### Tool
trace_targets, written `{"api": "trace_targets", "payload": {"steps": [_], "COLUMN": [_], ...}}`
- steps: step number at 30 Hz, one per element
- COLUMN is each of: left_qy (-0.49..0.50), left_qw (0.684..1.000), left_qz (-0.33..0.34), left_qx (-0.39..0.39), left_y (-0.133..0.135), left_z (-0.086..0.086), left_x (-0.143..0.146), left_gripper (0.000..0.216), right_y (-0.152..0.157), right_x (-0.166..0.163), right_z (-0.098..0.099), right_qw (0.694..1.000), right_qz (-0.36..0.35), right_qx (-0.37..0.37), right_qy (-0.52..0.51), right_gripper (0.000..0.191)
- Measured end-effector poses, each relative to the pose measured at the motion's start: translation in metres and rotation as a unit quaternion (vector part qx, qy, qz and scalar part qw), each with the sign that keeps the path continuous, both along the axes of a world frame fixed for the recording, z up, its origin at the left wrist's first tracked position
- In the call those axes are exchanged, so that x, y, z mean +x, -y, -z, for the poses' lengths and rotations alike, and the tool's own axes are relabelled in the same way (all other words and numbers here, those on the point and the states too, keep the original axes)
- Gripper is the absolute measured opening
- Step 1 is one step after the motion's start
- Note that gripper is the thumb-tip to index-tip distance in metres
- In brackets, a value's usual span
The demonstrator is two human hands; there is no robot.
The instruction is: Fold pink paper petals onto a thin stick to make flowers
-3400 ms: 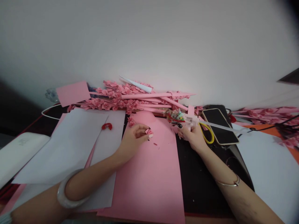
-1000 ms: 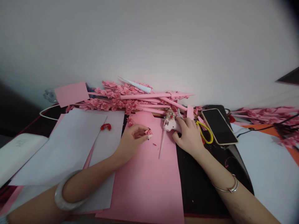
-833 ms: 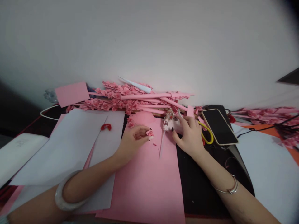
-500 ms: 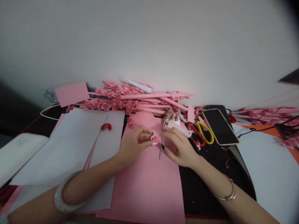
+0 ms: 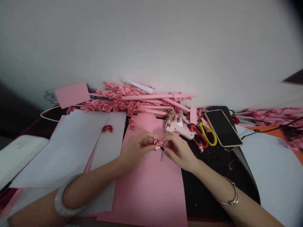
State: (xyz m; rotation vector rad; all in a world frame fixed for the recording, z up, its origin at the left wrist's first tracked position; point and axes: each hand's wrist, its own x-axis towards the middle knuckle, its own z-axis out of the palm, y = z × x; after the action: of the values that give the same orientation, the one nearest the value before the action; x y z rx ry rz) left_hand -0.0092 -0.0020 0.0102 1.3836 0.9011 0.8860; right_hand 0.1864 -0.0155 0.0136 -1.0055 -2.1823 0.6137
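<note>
My left hand (image 5: 137,148) and my right hand (image 5: 180,151) meet over a large pink paper sheet (image 5: 151,186). Between their fingertips they pinch a small folded pink paper flower (image 5: 158,143). Both hands are closed on it. A pink and white glue gun (image 5: 177,127) lies just beyond my right hand, its glue stick partly hidden under my fingers.
A pile of pink paper flower stems (image 5: 132,99) lies along the wall. Scissors with yellow and red handles (image 5: 203,135) and a dark phone (image 5: 222,127) lie to the right. White sheets (image 5: 71,142) and a small red scrap (image 5: 107,128) lie to the left.
My right hand laid the glue gun down on the pink sheet, let go of it and came left to join my left hand on the small paper flower.
</note>
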Motion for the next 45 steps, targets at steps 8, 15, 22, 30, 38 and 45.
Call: {"api": "trace_targets", "payload": {"steps": [8, 15, 22, 30, 38, 45], "left_qy": [-0.022, -0.062, -0.054, -0.055, -0.066, -0.073], "left_qw": [1.000, 0.997, 0.998, 0.997, 0.996, 0.996], "left_qz": [0.005, 0.010, 0.010, 0.020, 0.024, 0.027], "left_qx": [0.012, 0.036, 0.040, 0.045, 0.054, 0.047], "left_y": [0.0016, 0.0019, 0.0013, 0.0001, 0.0012, 0.0012], "left_z": [0.0031, 0.0026, 0.0054, 0.0064, 0.0035, 0.0021], "left_x": [0.0000, -0.0005, -0.0002, -0.0004, -0.0001, -0.0002], "left_gripper": [0.010, 0.007, 0.010, 0.010, 0.008, 0.006], "right_y": [0.0025, 0.0048, 0.0047, 0.0050, 0.0056, 0.0051], "right_x": [-0.0033, -0.0059, -0.0056, -0.0061, -0.0063, -0.0052], "right_z": [0.0009, 0.0028, 0.0026, 0.0032, 0.0040, 0.0051], "right_qw": [1.000, 0.999, 0.999, 0.998, 0.998, 0.998], "right_qz": [0.017, 0.035, 0.040, 0.047, 0.054, 0.055], "right_qx": [0.003, 0.015, 0.019, 0.020, 0.020, 0.014], "right_qy": [0.000, 0.006, 0.018, 0.024, 0.027, 0.032], "right_gripper": [0.014, 0.013, 0.013, 0.011, 0.011, 0.010]}}
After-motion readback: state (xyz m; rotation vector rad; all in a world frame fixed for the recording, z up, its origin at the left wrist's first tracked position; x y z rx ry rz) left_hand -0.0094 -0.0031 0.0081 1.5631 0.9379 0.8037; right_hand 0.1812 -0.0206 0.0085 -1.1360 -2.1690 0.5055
